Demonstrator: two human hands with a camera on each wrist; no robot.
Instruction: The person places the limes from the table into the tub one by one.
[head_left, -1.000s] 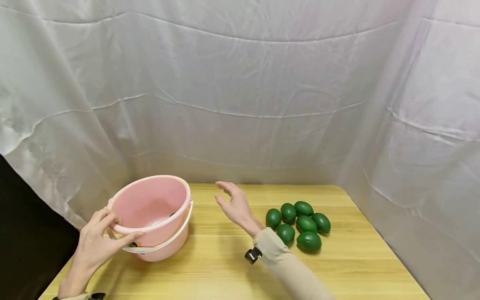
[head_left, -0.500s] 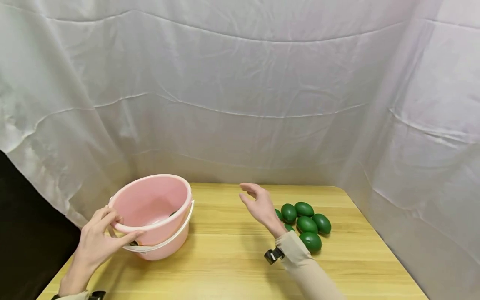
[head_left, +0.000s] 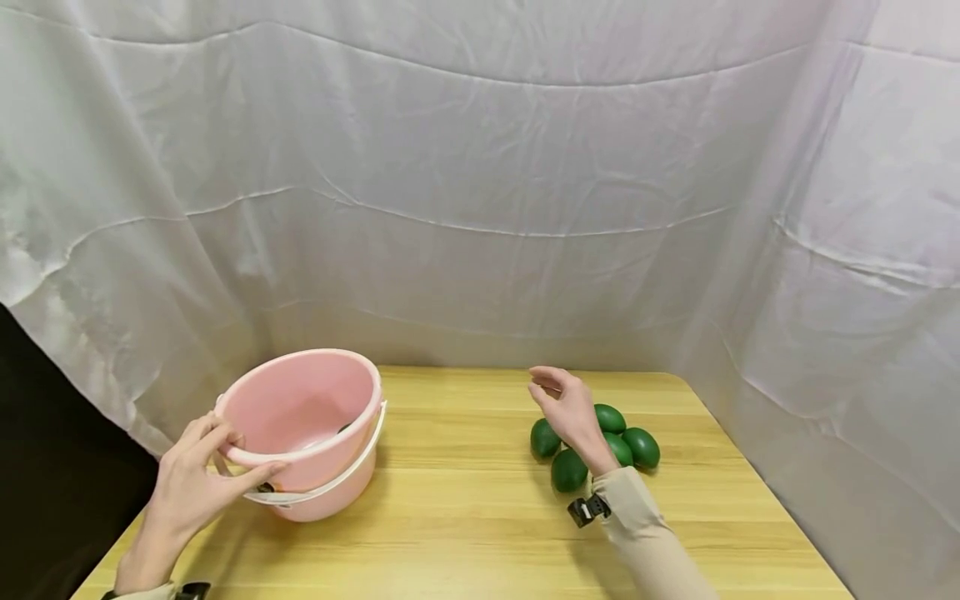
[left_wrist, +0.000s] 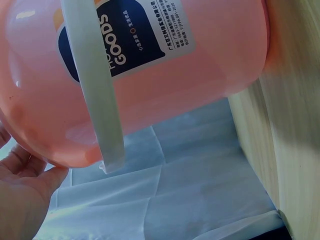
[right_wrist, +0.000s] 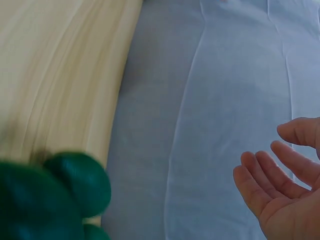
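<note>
A pink plastic bucket (head_left: 341, 498) stands at the left of the table, with its white handle (left_wrist: 100, 100) hanging down across the side. My left hand (head_left: 187, 479) grips its near-left rim, thumb outside and fingers curled over the edge. Just a sliver of something green (head_left: 344, 427) shows inside the bucket. On the right, my right hand (head_left: 573, 412) hovers over a cluster of smooth, dark green, avocado-like fruits (head_left: 570, 471), hiding some of them. In the right wrist view its fingers (right_wrist: 252, 192) are loosely bent and hold nothing.
The wooden table (head_left: 457, 517) ends at a pale grey curtain (head_left: 480, 275) behind and to the right. A black cloth (head_left: 52, 467) hangs at the left. A dark label (left_wrist: 120, 40) is on the bucket's side.
My right hand has moved right, from the middle of the table to over the green fruits. The left hand and the bucket have stayed in place.
</note>
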